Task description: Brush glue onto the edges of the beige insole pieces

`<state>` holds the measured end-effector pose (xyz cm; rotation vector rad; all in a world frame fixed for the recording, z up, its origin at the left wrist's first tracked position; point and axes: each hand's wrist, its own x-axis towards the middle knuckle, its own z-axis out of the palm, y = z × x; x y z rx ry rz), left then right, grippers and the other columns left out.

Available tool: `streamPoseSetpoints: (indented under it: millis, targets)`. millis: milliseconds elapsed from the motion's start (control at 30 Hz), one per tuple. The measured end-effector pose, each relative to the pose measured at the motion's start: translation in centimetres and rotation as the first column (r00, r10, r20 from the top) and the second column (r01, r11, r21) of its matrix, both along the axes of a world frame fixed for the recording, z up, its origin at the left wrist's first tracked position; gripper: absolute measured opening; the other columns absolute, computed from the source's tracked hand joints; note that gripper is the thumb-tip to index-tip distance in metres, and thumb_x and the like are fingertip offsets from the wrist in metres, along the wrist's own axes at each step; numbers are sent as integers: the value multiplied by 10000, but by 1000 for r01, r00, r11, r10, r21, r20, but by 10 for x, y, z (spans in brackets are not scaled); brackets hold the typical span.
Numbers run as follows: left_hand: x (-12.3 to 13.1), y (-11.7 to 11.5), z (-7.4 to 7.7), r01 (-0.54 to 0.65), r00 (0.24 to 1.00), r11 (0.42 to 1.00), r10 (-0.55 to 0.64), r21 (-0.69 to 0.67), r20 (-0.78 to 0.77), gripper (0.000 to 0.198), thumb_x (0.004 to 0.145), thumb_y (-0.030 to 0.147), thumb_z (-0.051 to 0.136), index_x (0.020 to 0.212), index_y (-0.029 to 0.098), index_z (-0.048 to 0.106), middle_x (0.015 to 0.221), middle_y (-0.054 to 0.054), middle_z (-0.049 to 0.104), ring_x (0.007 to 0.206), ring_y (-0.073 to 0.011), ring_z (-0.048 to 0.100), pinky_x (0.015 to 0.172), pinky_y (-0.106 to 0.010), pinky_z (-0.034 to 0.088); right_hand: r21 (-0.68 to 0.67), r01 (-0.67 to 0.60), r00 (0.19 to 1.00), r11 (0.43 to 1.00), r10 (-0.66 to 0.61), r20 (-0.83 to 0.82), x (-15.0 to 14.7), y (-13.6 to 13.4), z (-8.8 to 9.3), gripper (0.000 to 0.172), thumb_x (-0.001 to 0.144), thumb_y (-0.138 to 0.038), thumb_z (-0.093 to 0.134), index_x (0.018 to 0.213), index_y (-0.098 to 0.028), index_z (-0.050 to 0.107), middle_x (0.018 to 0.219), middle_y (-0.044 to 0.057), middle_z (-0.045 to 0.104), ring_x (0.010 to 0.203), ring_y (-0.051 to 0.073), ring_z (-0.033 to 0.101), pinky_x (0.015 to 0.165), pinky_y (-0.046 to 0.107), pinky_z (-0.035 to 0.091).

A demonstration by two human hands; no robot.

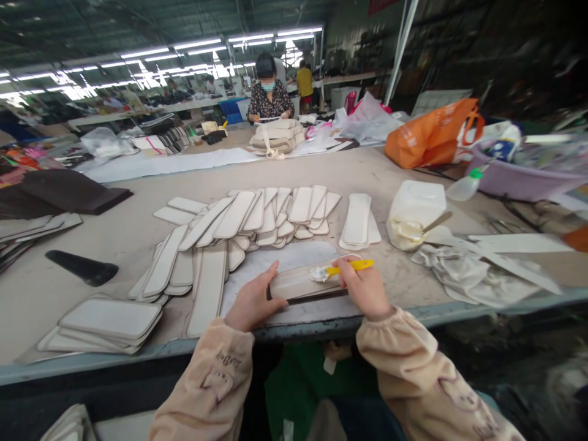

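My right hand (365,289) grips a small brush (351,267) with a yellow handle. White paste coats its bristles, which rest on the top piece of a low stack of long beige panels (294,283). A wet-looking white streak runs along that piece. At the stack's left end lies my left hand (255,300), thumb and fingers spread around the edge to steady it. Under the stack is a pale sheet (298,252) on the worktable. Many light panels with rounded corners (236,214) overlap in a fanned heap just beyond and to the left.
A cut-open white jug (416,211) with cream paste and a stick stands at right, near crumpled cloth (463,269). Behind are an orange bag (432,135) and a purple basin (528,168). More panels (110,315) and a black tool (81,267) lie left. A co-worker (270,95) sits opposite.
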<state>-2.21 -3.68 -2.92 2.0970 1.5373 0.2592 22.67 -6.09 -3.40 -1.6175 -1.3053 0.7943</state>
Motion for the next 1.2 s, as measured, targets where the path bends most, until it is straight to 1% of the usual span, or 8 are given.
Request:
streamPoseSetpoints:
  millis: [233,400,500,600,700,800,967,1200]
  targets:
    - [4,-1,5,-3,998,1000,2,-15,-64,899,722,378,682,1497,184,271,1394,-94,537,1281,-279,497,1068,-388,370,66,203,946,977,-214,245,63,-8,2,338,854,-393,395,760,-193,651,535,4,581,609,185,581,643,291,395]
    - [4,0,4,13,997,1000,-13,-5,-72,889,727,394,673,1494,178,278,1408,-95,523,1298,-275,481,1077,-381,361,150,271,906,951,-305,295,55,-17,5,308,874,-389,422,821,-191,651,592,14,593,642,191,586,667,302,396]
    - [3,0,4,13,998,1000,-13,1,-65,898,720,382,681,1496,181,275,1404,-95,527,1294,-271,486,1073,-366,365,171,113,991,979,-124,57,25,-23,5,307,918,-418,425,867,-195,629,552,-20,551,577,154,557,638,272,411]
    - [3,0,4,6,999,1000,-6,-1,-51,922,708,374,699,1499,186,266,1395,-98,536,1270,-264,511,1053,-348,381,159,-104,981,982,128,-147,-15,-26,-1,307,942,-436,428,897,-196,612,542,-38,543,539,128,531,596,244,413]
    - [2,0,3,14,999,1000,-14,-5,-38,942,694,372,718,1499,184,266,1386,-106,545,1244,-261,534,1030,-336,397,119,-232,947,966,252,-198,-46,-25,-8,295,952,-425,426,894,-198,606,549,-43,559,529,115,529,598,233,419]
    - [2,0,3,14,998,1000,-14,-4,-56,953,689,364,726,1501,191,259,1378,-109,552,1227,-273,547,1009,-345,411,75,-263,948,962,272,-168,-57,-21,-10,287,953,-399,419,868,-199,605,533,-49,555,523,113,534,609,230,425]
    - [2,1,6,32,995,999,-33,-11,-94,935,703,363,709,1503,196,255,1398,-99,534,1249,-278,527,1018,-346,400,39,-202,979,979,203,-31,-32,-17,-5,281,927,-386,425,845,-198,616,536,-38,574,578,133,579,657,243,440]
    - [1,2,6,46,991,999,-45,8,-127,890,716,407,677,1494,219,287,1359,-77,575,1217,-278,554,994,-332,410,1,101,977,995,-100,190,39,-14,9,283,856,-373,428,770,-202,637,502,-19,576,574,167,588,612,267,415]
